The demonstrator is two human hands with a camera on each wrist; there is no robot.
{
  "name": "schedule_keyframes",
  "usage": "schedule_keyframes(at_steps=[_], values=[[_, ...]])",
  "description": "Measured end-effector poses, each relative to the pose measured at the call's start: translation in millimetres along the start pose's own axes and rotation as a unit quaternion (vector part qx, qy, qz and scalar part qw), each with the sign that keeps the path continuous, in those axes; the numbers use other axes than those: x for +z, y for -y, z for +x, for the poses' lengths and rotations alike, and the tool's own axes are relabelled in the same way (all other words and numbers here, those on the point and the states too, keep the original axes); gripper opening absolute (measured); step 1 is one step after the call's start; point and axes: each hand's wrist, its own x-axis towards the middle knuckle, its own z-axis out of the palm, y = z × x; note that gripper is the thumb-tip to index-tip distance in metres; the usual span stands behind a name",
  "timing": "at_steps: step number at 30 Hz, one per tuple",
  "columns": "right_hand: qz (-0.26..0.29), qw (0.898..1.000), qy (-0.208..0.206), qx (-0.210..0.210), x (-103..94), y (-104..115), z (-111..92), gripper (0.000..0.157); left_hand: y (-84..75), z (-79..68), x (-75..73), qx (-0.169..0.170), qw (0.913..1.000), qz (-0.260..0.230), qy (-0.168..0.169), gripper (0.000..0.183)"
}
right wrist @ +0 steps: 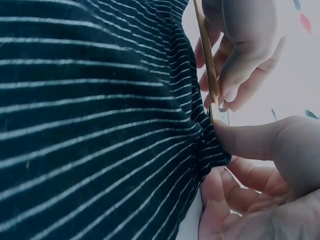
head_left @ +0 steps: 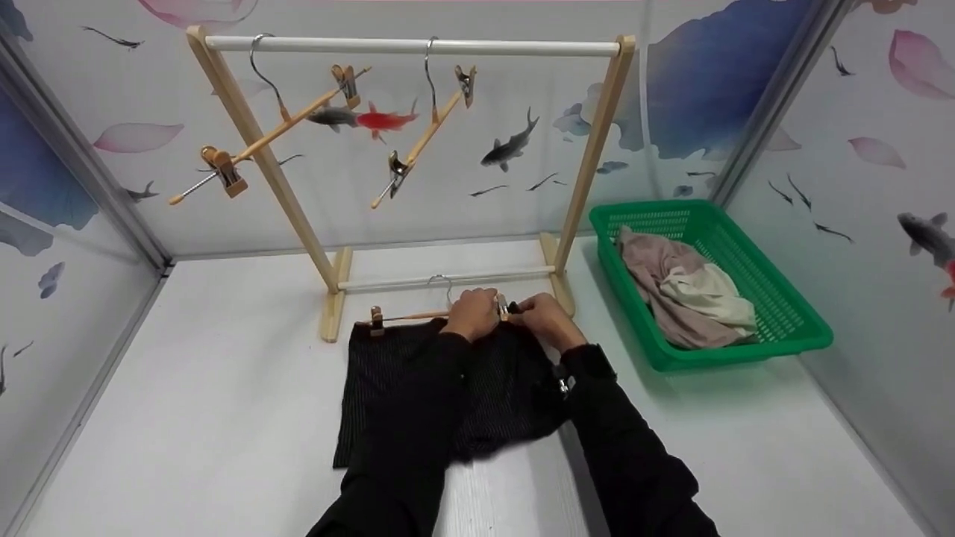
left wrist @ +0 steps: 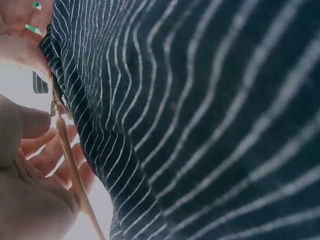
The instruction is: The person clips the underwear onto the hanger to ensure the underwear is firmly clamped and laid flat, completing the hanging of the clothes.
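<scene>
A dark garment with thin white stripes (head_left: 403,380) lies on the white tabletop; the sleeves cover part of it, and its kind is not clear. Along its upper edge lies a wooden clip hanger (head_left: 418,316), with the left clip (head_left: 377,322) on the fabric. My left hand (head_left: 474,313) pinches the hanger's right clip (head_left: 503,306). With thumb and fingers, my right hand (head_left: 550,321) grips the garment's top corner beside that clip. In the right wrist view, striped fabric (right wrist: 215,150) bunches under the right thumb, close to the clip's metal.
Behind the hands stands a wooden rack with a white rail (head_left: 515,48). Two clip hangers, one on the left (head_left: 276,134) and one nearer the middle (head_left: 425,142), hang from it. To the right, a green basket (head_left: 791,328) holds pinkish and cream cloth (head_left: 671,283). Patterned panels enclose the table.
</scene>
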Motion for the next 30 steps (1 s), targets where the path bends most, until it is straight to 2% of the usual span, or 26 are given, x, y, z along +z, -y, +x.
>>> schedule_keyframes(at_steps=[3,8,11,16,19,26,30], values=[[0.001,1.0,0.014,-0.007,-1.2,-1.0,0.4,0.02,-3.4,0.2,-1.9,-0.023,0.9996,-0.016,-0.006,0.028],[0.057,0.998,0.025,0.002,0.8,-7.1,1.2,0.018,-6.8,-1.8,0.0,-0.05,0.9975,-0.046,-0.019,0.031],[0.11,0.994,0.022,0.014,2.7,-9.2,1.5,0.012,-5.6,-3.4,1.4,-0.053,0.9965,-0.056,-0.035,0.03],[0.151,0.988,0.018,0.034,2.5,-10.4,1.9,0.02,-3.3,-5.3,-1.9,-0.035,0.9949,-0.081,-0.048,0.028],[0.157,0.987,0.019,0.032,1.5,-10.6,2.1,0.021,-3.1,-4.3,-5.5,-0.029,0.9948,-0.089,-0.04,0.029],[0.15,0.988,0.022,0.016,-1.0,-10.9,1.5,0.023,-4.9,-0.2,-12.4,-0.029,0.9985,-0.043,0.013,0.039],[0.143,0.99,0.019,0.006,-2.8,-13.1,-1.5,0.024,-3.5,0.6,-12.8,-0.023,0.9981,-0.055,0.016,0.039]])
